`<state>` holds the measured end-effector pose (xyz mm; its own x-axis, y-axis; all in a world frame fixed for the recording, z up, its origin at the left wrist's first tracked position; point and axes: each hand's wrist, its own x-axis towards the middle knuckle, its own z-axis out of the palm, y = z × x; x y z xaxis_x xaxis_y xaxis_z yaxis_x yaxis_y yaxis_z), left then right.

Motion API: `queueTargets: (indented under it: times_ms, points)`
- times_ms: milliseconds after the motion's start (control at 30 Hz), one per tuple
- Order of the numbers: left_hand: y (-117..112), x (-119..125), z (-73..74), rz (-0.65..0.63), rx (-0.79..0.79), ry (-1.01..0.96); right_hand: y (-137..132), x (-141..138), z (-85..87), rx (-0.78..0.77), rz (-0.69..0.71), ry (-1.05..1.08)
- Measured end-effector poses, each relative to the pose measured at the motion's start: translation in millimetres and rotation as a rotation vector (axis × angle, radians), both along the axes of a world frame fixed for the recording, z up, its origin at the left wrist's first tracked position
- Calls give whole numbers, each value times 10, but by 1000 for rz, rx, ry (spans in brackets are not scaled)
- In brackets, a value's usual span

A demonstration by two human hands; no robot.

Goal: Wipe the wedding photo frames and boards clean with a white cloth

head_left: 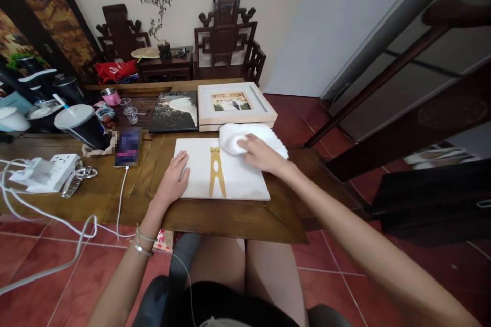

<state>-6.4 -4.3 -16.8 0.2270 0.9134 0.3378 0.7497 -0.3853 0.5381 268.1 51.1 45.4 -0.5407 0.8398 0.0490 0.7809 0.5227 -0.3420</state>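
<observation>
A flat white board (245, 184) lies near the table's front edge. On it is a gold, long-legged cat shape (215, 171) with an oval opening in its middle. My left hand (174, 179) rests with fingers stretched over the board's left edge, a small grey item (184, 168) by its thumb. At the board's upper right, the fingers of my right hand (263, 153) are closed on a rounded white wad (235, 144). It seems to be part of the fluffy white cloth (264, 135) around it, though blur hides where one ends.
Behind the cloth lie a framed photo (238, 104) and a dark picture panel (174, 111). To the left are a phone (128, 146) on a charging cable, a power strip (61, 168), a black tumbler (86, 127) and small cups (130, 112). Carved chairs (228, 30) stand beyond.
</observation>
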Motion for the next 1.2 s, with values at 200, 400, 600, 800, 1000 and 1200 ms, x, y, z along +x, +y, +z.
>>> queueTargets:
  times_ms: [200,400,600,800,1000,1200]
  points:
    - [-23,17,25,1,15,36,-1169,113,-20,-72,137,94]
    - [-7,16,-17,-5,22,39,-1411,213,323,-208,73,106]
    - [0,-4,-29,-12,7,20,-470,167,451,-278,115,66]
    - [-1,-16,9,-9,-17,10,207,-38,285,-66,34,-39]
    - [-13,-6,24,-9,-13,32,-296,-56,-151,38,65,-46]
    - [-20,16,-3,-1,24,33,-1245,74,-142,62,158,-68]
